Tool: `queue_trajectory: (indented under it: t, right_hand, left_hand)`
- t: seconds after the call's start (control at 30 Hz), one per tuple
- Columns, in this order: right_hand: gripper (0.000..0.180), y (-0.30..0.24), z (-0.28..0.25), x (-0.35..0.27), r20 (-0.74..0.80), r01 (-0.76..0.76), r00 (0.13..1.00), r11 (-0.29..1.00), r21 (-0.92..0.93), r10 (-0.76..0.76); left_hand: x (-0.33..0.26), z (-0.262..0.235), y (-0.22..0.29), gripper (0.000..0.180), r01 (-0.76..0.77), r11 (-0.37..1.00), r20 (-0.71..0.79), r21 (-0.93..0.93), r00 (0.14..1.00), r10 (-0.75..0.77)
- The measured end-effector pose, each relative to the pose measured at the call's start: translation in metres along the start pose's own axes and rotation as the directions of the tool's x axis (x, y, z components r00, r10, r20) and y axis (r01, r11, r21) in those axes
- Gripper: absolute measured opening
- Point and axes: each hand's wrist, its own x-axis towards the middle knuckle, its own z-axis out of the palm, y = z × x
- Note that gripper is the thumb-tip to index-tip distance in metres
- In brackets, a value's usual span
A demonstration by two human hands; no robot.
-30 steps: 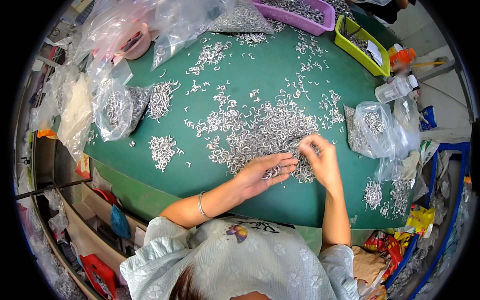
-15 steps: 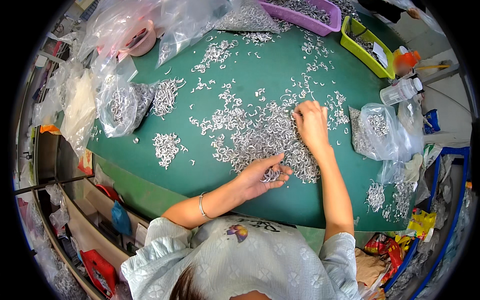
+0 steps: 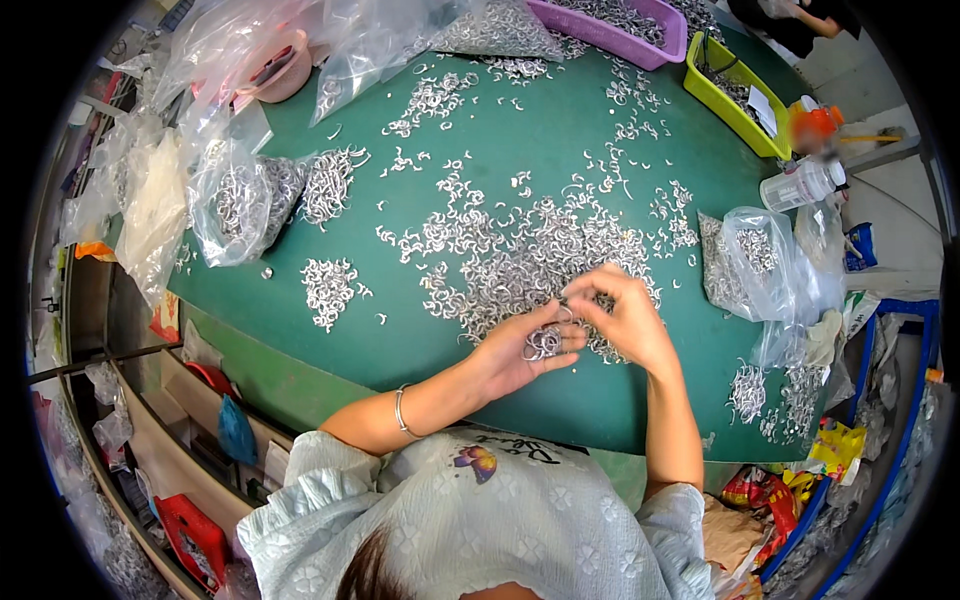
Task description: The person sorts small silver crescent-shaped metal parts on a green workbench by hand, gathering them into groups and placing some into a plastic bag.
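Observation:
My left hand (image 3: 508,352) is turned palm up, with several small silver metal rings (image 3: 543,343) cupped in its curled fingers. Its thumb meets the fingertips of my right hand (image 3: 632,318), which pinches at a small silver ring (image 3: 566,314) between the two hands. Slight blur hides exactly how that ring is gripped. Right behind both hands spreads a big loose pile of curved silver metal pieces (image 3: 520,262), many of them C-shaped.
On the green table (image 3: 440,375) lie smaller heaps (image 3: 331,292) of silver pieces. Clear plastic bags of pieces stand at left (image 3: 245,205) and right (image 3: 745,255). Farther back are a pink basket (image 3: 285,72), a purple tray (image 3: 610,30), a yellow-green basket (image 3: 735,100) and a bottle (image 3: 803,185).
My right hand has come from the pile's right side down and left to the fingertips of my left hand. My left hand stays nearly in place, with its rings more exposed.

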Motion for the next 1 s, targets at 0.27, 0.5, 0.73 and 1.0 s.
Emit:
queue_trajectory:
  t: [0.27, 0.5, 0.73, 1.0]
  right_hand:
    - [0.046, 0.029, 0.024, 0.042, -0.117, 0.211, 0.948, 0.858, -0.468, -0.296]
    - [0.039, 0.019, 0.015, 0.000, -0.051, 0.245, 0.954, 0.866, -0.435, -0.296]
    - [0.021, 0.005, 0.034, 0.020, -0.293, 0.188, 0.903, 0.903, -0.386, -0.314]
    - [0.011, 0.005, 0.057, 0.046, -0.182, 0.260, 0.893, 0.800, -0.540, -0.412]
  left_hand:
    - [-0.005, -0.012, -0.020, 0.027, 0.131, 0.969, 0.191, 0.210, 0.966, -0.172]
    - [-0.021, -0.044, -0.023, 0.021, 0.060, 0.979, 0.161, 0.194, 0.983, -0.092]
    - [-0.030, -0.031, 0.017, 0.024, -0.131, -0.212, 0.248, 0.969, 0.569, 0.784]
    - [-0.016, -0.042, 0.031, 0.021, -0.095, -0.287, 0.290, 0.953, 0.560, 0.776]
